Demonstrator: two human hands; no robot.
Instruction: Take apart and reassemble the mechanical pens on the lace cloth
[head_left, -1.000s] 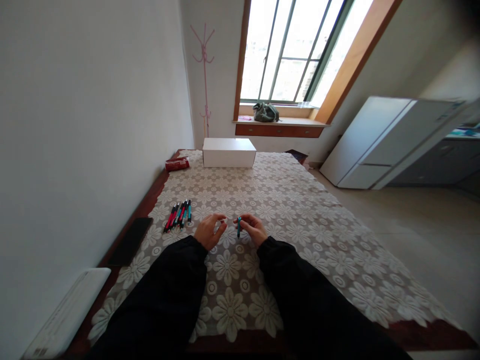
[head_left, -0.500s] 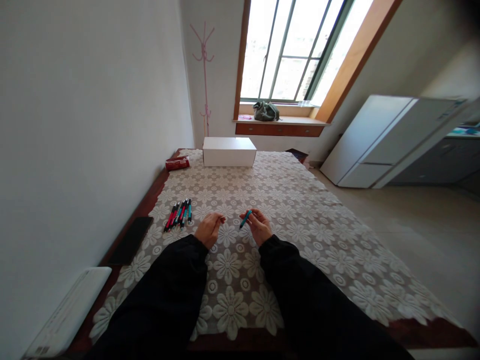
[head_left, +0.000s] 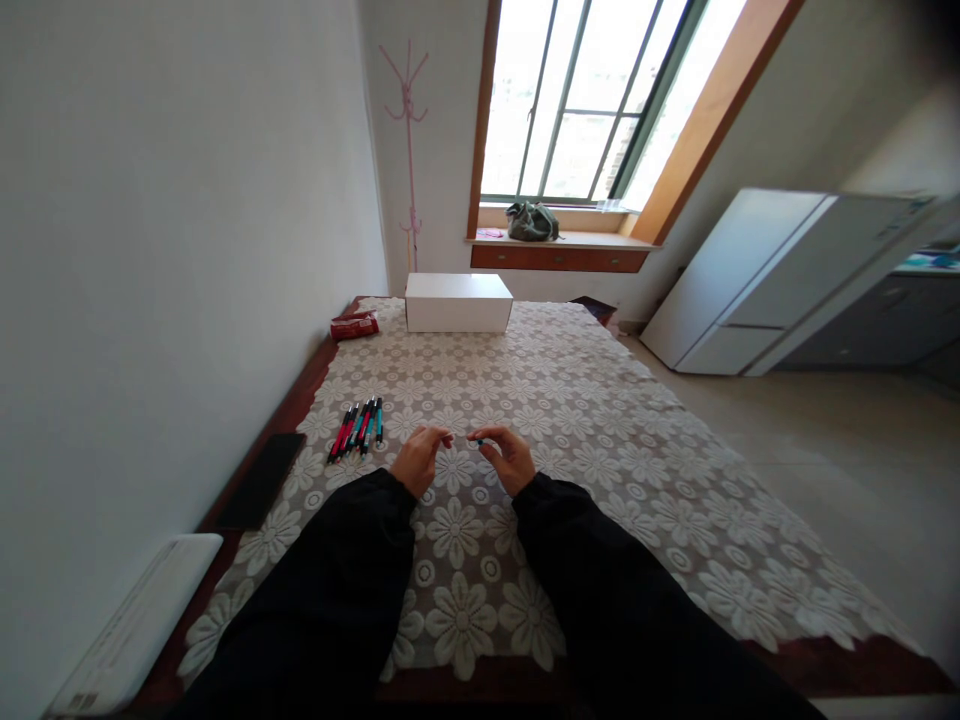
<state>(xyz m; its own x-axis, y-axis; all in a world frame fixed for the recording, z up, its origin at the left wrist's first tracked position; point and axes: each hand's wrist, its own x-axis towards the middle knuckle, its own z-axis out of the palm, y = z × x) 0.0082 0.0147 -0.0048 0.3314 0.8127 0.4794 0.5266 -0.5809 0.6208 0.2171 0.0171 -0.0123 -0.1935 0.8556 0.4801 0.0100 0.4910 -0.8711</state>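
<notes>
My right hand (head_left: 507,459) is closed in a pinch on a teal pen (head_left: 480,442). Only a short dark-and-teal end of it shows between thumb and forefinger. Facing it, a small gap away, my left hand (head_left: 418,460) has its fingertips pressed together; anything small between them is too hard to make out. Both hands are just above the lace tablecloth (head_left: 457,530). To the left of my left hand lies a row of pens (head_left: 356,430) in red, teal and black, side by side.
A white box (head_left: 458,304) stands at the table's far end, with a red packet (head_left: 355,326) to its left. Along the left edge lie a dark flat slab (head_left: 262,480) and a long white object (head_left: 142,620). A wall runs close along that side.
The right hand has turned the teal pen from slanting in full view to nearly end-on, its fingers now pointing left. The left hand has barely shifted; the row of pens is unchanged.
</notes>
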